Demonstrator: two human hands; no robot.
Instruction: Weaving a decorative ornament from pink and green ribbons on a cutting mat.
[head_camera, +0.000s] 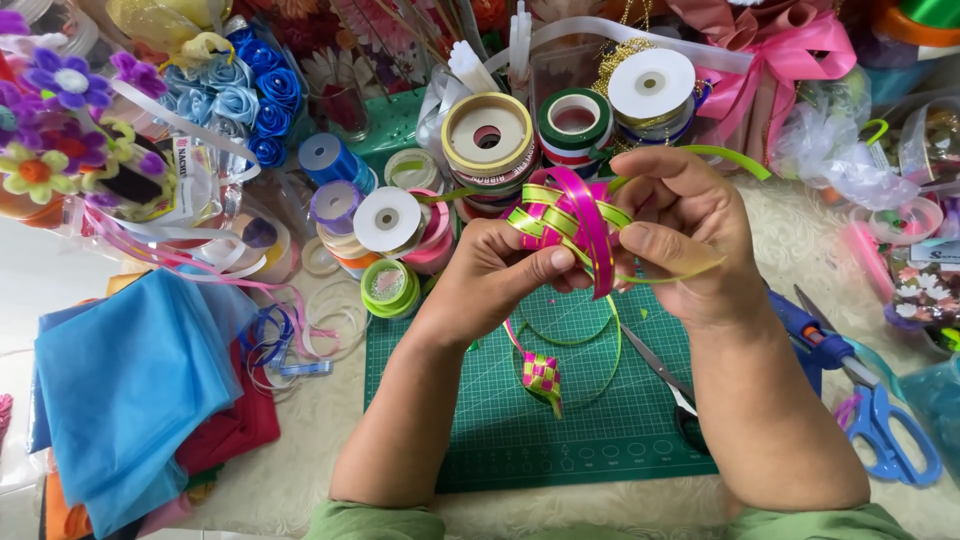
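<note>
1. A folded blue fabric sheet (130, 390) lies at the left of the tabletop.
2. The left hand (500, 270) pinches shut on the woven pink and lime-green ribbon knot (565, 225), held above the green gridded cutting mat (500, 420).
3. The right hand (680, 235) grips the same ribbon knot, fingers curled closed.
4. Blue-handled scissors (885, 430) lie at the right.

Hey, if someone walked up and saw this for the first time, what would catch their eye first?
Probably the woven pink and green ribbon at centre, pinched between the left hand and right hand above the green cutting mat. Next, the cluster of ribbon spools just behind the hands, and the blue fabric heaped at the left. Blue scissors lie at the right edge.
</note>
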